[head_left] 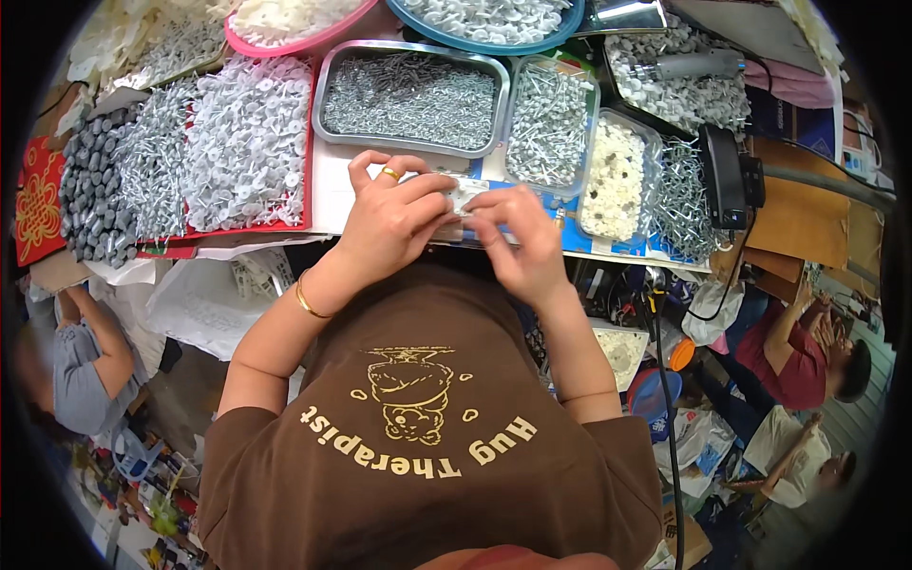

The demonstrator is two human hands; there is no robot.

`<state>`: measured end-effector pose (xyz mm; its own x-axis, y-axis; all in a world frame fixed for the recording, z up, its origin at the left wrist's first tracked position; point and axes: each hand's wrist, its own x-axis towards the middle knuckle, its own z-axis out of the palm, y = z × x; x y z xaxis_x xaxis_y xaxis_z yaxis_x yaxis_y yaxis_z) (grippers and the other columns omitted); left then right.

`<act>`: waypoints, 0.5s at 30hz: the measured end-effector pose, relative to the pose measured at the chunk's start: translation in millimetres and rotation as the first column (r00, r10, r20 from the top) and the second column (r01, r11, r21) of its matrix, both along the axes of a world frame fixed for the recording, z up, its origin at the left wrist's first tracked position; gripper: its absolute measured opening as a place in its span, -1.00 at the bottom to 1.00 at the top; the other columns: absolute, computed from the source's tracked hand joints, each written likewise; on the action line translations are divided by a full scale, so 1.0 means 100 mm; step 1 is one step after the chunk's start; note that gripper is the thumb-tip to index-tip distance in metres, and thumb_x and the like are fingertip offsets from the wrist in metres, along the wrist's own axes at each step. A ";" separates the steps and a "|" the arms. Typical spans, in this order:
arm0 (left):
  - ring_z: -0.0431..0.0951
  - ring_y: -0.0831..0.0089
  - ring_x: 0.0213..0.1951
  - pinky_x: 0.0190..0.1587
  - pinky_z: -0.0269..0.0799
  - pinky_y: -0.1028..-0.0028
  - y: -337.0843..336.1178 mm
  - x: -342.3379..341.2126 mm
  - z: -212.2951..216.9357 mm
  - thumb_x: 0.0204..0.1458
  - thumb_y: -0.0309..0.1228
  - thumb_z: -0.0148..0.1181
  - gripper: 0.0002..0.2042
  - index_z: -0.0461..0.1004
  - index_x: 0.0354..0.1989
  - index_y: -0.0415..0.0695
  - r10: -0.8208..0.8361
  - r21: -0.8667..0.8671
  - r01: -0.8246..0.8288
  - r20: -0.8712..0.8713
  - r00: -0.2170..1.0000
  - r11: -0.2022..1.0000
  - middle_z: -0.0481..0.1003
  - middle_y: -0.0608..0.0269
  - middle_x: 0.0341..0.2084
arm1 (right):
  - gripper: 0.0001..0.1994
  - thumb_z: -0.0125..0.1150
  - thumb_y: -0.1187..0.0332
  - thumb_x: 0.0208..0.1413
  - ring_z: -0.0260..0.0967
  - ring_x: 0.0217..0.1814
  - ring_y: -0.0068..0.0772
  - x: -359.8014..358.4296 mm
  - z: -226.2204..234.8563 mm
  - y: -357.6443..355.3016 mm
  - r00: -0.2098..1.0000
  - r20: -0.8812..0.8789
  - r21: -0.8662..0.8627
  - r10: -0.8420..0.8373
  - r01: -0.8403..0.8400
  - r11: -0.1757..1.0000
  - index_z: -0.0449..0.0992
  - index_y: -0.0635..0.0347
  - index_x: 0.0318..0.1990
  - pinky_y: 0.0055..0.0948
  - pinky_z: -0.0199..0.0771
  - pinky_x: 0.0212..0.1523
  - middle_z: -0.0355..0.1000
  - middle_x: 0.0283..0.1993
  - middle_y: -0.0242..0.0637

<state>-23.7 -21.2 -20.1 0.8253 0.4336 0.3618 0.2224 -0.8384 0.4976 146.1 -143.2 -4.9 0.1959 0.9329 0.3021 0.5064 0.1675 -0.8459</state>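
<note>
Both of my hands meet at the front edge of the work table, close to my body. My left hand (394, 214), with a ring and a bracelet, has its fingers bent around a small pale, shiny piece (464, 193) whose kind I cannot make out. At the right end of that piece, my right hand (522, 247) has its thumb and forefinger drawn together; what lies between these fingertips is too small to tell. Just beyond the hands stands a metal tray (410, 143) full of small screws or nails. A see-through tub (555, 123) of longer metal fasteners sits beyond my right hand.
To the left, a red box (310, 171) holds white plastic clips, beside loose nails (152, 161) and grey plugs (95, 185). A tub of cream pieces (611, 180), more nails (686, 204) and a black device (727, 180) lie right. Pink (294, 46) and blue (494, 40) basins stand behind. Other people sit at both sides.
</note>
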 end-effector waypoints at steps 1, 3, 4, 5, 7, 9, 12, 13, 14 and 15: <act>0.52 0.38 -0.07 0.16 0.01 0.16 -0.01 0.00 0.00 -0.10 -0.32 0.43 -0.87 0.58 -0.41 0.04 0.006 0.013 -0.006 -0.012 1.000 1.000 0.63 0.52 -0.14 | -0.94 0.29 0.50 0.13 0.41 -0.21 -0.15 0.06 0.00 0.01 1.000 0.005 -0.001 0.000 0.000 1.000 0.53 0.21 -0.37 -0.29 0.38 -0.10 0.55 -0.17 -0.22; 0.52 0.39 -0.08 0.15 0.01 0.13 -0.03 0.01 -0.03 -0.07 -0.30 0.41 -0.88 0.56 -0.43 0.04 0.017 0.010 -0.017 0.007 1.000 1.000 0.62 0.53 -0.16 | -0.92 0.36 0.42 0.06 0.37 -0.02 -0.16 0.21 0.00 0.05 0.965 0.258 -0.053 -0.044 0.059 0.997 0.56 0.14 -0.39 -0.24 0.27 0.04 0.54 -0.09 -0.27; 0.52 0.40 -0.10 0.13 0.01 0.09 -0.03 0.01 -0.04 -0.05 -0.28 0.38 -0.88 0.55 -0.44 0.04 0.026 0.009 -0.026 0.019 0.999 1.000 0.62 0.53 -0.17 | -0.87 0.44 0.31 -0.03 0.29 0.11 -0.14 0.13 0.09 0.02 0.932 0.360 -0.086 0.050 -0.020 0.996 0.58 0.06 -0.44 -0.17 0.11 0.15 0.52 -0.02 -0.33; 0.52 0.40 -0.10 0.13 0.01 0.09 -0.04 0.00 -0.05 -0.05 -0.28 0.38 -0.88 0.55 -0.44 0.04 0.029 0.012 -0.029 0.016 0.999 1.000 0.62 0.53 -0.17 | -0.87 0.44 0.31 -0.03 0.29 0.11 -0.14 0.12 0.10 0.03 0.932 0.358 -0.082 0.051 -0.023 0.996 0.58 0.06 -0.44 -0.17 0.11 0.15 0.52 -0.02 -0.33; 0.52 0.39 -0.10 0.13 0.01 0.10 -0.06 0.01 -0.06 -0.04 -0.28 0.38 -0.88 0.55 -0.44 0.04 0.039 0.020 -0.040 0.031 0.999 0.999 0.62 0.53 -0.16 | -0.84 0.47 0.25 -0.10 0.28 0.10 -0.12 0.12 0.11 0.05 0.917 0.387 -0.065 0.097 -0.078 0.995 0.60 0.03 -0.45 -0.11 0.05 0.16 0.49 0.04 -0.35; 0.53 0.39 -0.10 0.13 0.01 0.10 -0.06 0.00 -0.05 -0.03 -0.28 0.37 -0.88 0.55 -0.44 0.04 0.042 0.022 -0.042 0.025 0.999 0.999 0.62 0.54 -0.16 | -0.81 0.51 0.21 -0.15 0.27 0.16 -0.12 0.22 0.12 0.04 0.910 0.414 -0.048 -0.001 0.023 0.999 0.62 0.02 -0.45 -0.10 0.03 0.19 0.48 0.05 -0.33; 0.53 0.40 -0.10 0.14 0.02 0.09 -0.04 0.00 -0.06 -0.02 -0.27 0.37 -0.88 0.55 -0.44 0.03 0.030 0.022 -0.031 0.019 0.999 0.999 0.62 0.53 -0.16 | -0.82 0.51 0.23 -0.15 0.27 0.18 -0.12 0.07 0.08 0.02 0.911 0.409 -0.026 0.049 -0.042 0.999 0.63 0.02 -0.43 -0.11 0.03 0.20 0.48 0.04 -0.32; 0.53 0.40 -0.10 0.15 0.02 0.08 -0.03 0.00 -0.07 -0.03 -0.27 0.37 -0.87 0.55 -0.45 0.02 0.032 0.017 -0.033 0.029 0.999 0.999 0.62 0.53 -0.16 | -0.81 0.51 0.22 -0.15 0.26 0.18 -0.11 0.02 0.04 0.03 0.886 0.451 -0.074 0.107 -0.082 0.994 0.64 0.02 -0.41 -0.10 0.04 0.21 0.47 0.05 -0.31; 0.53 0.39 -0.10 0.15 0.03 0.08 -0.03 -0.01 -0.08 -0.03 -0.28 0.38 -0.87 0.54 -0.45 0.02 0.035 0.013 -0.035 0.038 0.999 0.999 0.62 0.53 -0.17 | -0.80 0.52 0.22 -0.15 0.26 0.19 -0.10 -0.02 0.02 0.05 0.856 0.489 -0.123 0.166 -0.121 0.985 0.64 0.03 -0.39 -0.10 0.05 0.21 0.46 0.05 -0.31; 0.53 0.39 -0.10 0.15 0.03 0.08 -0.02 -0.01 -0.09 -0.03 -0.28 0.38 -0.87 0.54 -0.45 0.02 0.043 0.015 -0.043 0.036 0.998 0.999 0.62 0.53 -0.17 | -0.80 0.52 0.22 -0.15 0.26 0.19 -0.10 0.01 0.05 0.05 0.856 0.487 -0.120 0.172 -0.129 0.984 0.64 0.03 -0.39 -0.10 0.05 0.21 0.46 0.05 -0.31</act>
<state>-25.0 -23.2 -28.8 0.7925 0.4623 0.3978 0.2408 -0.8364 0.4924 146.8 -138.2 -0.3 -0.1037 0.9640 0.2448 0.8351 0.2181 -0.5049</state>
